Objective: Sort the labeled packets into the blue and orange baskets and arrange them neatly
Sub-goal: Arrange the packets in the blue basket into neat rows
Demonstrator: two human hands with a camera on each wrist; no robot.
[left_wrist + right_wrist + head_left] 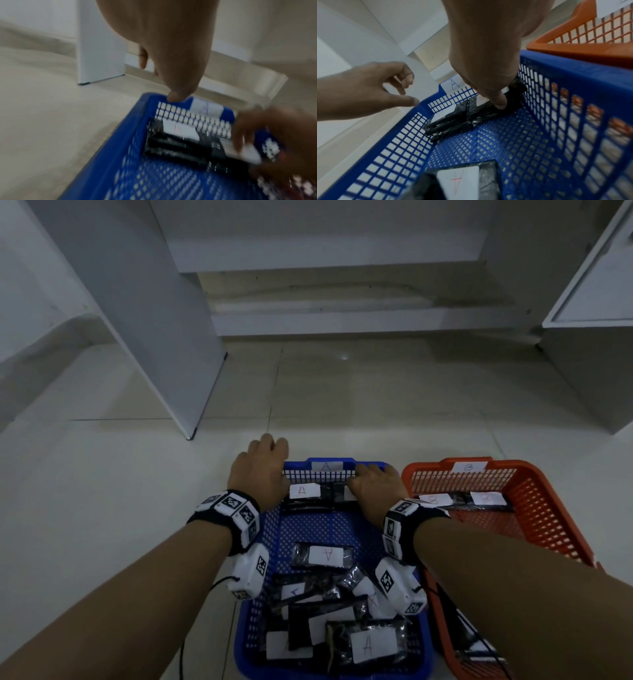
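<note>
The blue basket [269, 539] marked A sits in front of me, with the orange basket [524, 470] marked B on its right. At the blue basket's far wall lie two black packets. The left one [305, 491] shows a white A label. My right hand [371, 486] grips the right one [515, 94], with the thumb [500, 104] pressed on its near side and its label mostly covered. My left hand [265, 460] hovers at the far left corner, fingers loosely curled and holding nothing, its thumb [173, 97] touching the rim. Several A packets [342, 628] lie jumbled at the near end.
Two B-labelled packets [459, 499] lie side by side at the orange basket's far end. Both baskets stand on a pale tiled floor [376, 405]. A white cabinet panel [164, 337] stands at the left and another white unit [589, 354] at the right.
</note>
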